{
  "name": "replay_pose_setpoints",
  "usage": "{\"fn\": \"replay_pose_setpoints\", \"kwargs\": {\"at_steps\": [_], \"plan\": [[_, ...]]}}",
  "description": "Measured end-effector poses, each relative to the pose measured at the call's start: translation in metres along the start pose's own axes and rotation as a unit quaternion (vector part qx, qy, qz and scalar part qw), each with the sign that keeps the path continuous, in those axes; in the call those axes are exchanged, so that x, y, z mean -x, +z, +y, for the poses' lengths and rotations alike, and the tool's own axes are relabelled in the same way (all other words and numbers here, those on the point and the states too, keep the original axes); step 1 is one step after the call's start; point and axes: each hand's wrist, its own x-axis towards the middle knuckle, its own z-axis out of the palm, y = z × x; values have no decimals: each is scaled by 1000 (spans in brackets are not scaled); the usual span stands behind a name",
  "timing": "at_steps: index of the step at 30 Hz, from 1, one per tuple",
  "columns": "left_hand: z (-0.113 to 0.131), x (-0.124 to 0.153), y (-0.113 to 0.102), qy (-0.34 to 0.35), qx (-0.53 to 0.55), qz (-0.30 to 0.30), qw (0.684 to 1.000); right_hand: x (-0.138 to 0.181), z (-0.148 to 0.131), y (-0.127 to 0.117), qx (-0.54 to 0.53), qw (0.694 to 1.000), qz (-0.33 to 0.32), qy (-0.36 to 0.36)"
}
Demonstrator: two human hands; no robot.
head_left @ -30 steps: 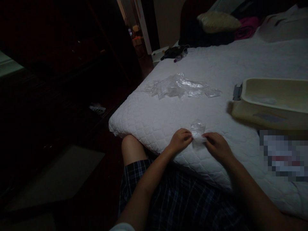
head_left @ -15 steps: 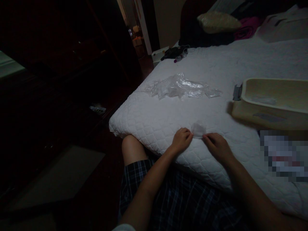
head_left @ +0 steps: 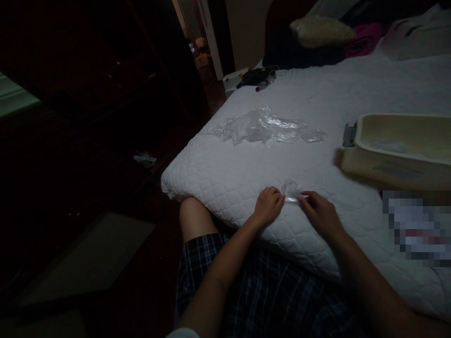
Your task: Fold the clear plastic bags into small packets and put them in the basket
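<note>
Pinching clear plastic pc. [head_left: 291, 188] w/ L hand [head_left: 269, 205] + R hand [head_left: 321, 213], nr front edge of bed [head_left: 211, 176]; can't read pixelated item [head_left: 417, 227] to R.

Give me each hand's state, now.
Left hand: closed, pinching the left edge of a small piece of clear plastic.
Right hand: closed, pinching the plastic's right edge.

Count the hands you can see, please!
2: the left hand at the left edge of the small clear plastic, the right hand at its right edge.
</note>
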Motion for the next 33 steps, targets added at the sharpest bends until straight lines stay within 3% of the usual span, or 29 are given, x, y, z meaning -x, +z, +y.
{"fn": "replay_pose_setpoints", "kwargs": {"at_steps": [9, 22, 33], "plan": [[3, 2, -1, 1, -11, 22, 1000, 1, -4, 1, -23, 999, -6, 36], [5, 4, 3, -11, -67, 55, 996, 0, -1, 1, 69, 996, -12, -52], [9, 4, 10, -34, -131, 79, 988, 0, -1, 3, 86, 994, -9, -70]]}}
